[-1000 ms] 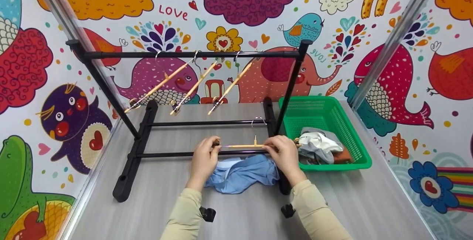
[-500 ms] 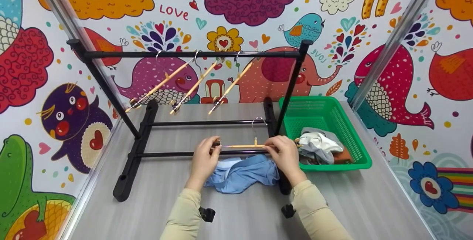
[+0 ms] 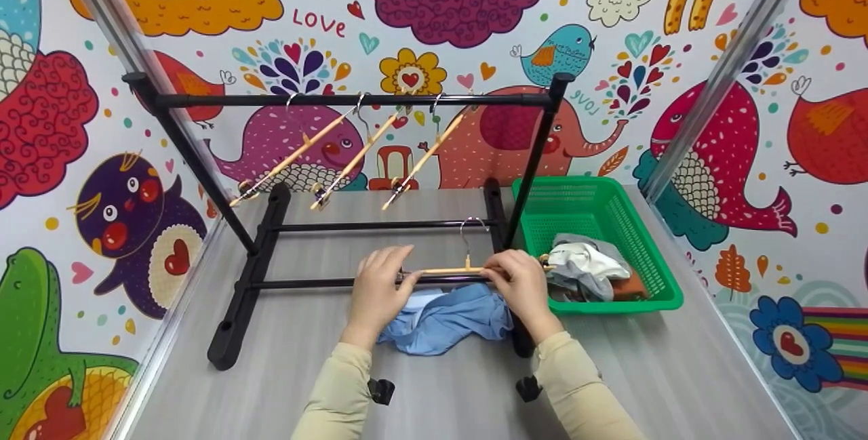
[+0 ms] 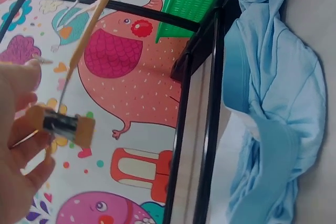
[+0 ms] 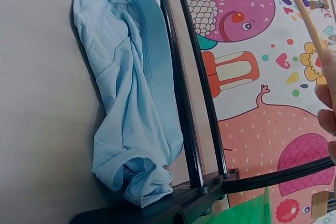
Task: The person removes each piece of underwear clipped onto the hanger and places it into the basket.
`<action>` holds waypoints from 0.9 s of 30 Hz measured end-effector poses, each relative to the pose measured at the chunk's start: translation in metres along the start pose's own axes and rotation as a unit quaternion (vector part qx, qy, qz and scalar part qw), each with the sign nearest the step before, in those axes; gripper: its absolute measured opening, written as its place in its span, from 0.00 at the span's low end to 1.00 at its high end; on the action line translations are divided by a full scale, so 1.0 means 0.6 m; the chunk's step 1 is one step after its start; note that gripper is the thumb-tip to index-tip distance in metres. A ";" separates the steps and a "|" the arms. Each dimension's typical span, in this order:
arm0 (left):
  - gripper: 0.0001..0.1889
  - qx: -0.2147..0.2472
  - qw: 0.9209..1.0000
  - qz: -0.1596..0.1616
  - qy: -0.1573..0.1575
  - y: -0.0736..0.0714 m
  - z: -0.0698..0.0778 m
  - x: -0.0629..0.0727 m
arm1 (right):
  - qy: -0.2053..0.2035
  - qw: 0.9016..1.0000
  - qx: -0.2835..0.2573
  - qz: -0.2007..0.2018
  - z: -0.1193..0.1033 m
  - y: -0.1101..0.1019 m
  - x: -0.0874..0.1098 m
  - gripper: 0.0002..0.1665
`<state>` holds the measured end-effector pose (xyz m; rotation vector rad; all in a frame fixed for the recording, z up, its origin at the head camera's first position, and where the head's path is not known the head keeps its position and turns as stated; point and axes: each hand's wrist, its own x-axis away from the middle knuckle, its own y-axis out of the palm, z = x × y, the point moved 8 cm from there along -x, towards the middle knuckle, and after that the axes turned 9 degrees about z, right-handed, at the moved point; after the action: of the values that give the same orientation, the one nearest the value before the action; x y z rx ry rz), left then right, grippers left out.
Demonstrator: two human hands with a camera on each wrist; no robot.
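Observation:
A wooden clip hanger (image 3: 447, 270) with a metal hook is held level over the rack's lower bars. My right hand (image 3: 521, 284) pinches its wooden bar between thumb and fingers, right of the hook. At the other end, my left hand (image 3: 378, 294) has thumb and fingers spread apart. The left wrist view shows the hanger's end clip (image 4: 67, 126) in front of those fingers, with the thumb away from it. Below both hands, a crumpled light blue garment (image 3: 444, 321) with a wide waistband lies on the table, against the rack's front bar.
Three similar hangers (image 3: 356, 165) hang from the top bar of a black garment rack (image 3: 258, 101). To the right stands a green basket (image 3: 668, 294) holding crumpled grey, white and rust-brown cloth. Two black fittings (image 3: 382, 391) are by the sleeves. Patterned walls enclose the table.
My left fingers and thumb, earlier close together at the hanger's end clip, have spread apart. The hanger has shifted slightly left at its hook. My right hand keeps its pinch.

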<state>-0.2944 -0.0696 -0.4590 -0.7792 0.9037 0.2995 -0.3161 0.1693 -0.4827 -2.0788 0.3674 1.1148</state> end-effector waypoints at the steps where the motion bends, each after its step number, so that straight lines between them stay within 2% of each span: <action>1: 0.22 -0.013 1.000 0.002 0.021 0.001 0.007 -0.001 | 0.000 1.000 0.000 -0.002 0.000 0.001 0.001 0.08; 5: 0.20 -0.053 0.995 0.008 0.083 0.007 0.031 0.000 | -0.007 1.000 -0.003 0.000 -0.002 0.003 0.003 0.09; 8: 0.19 -0.076 0.992 0.007 0.104 0.012 0.041 0.004 | -0.021 1.000 -0.009 0.008 -0.004 0.004 0.004 0.09; 14: 0.16 -0.095 0.990 0.007 0.107 0.021 0.042 0.015 | -0.031 0.999 -0.015 0.013 -0.007 0.003 0.006 0.10; 27: 0.07 -0.091 0.990 0.020 0.105 0.025 0.042 0.022 | -0.022 1.000 -0.015 -0.002 -0.011 0.004 0.008 0.08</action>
<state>-0.2798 -0.0425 -0.4671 -0.9743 1.1017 0.3430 -0.3107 0.1629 -0.4855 -2.0771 0.3271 1.1681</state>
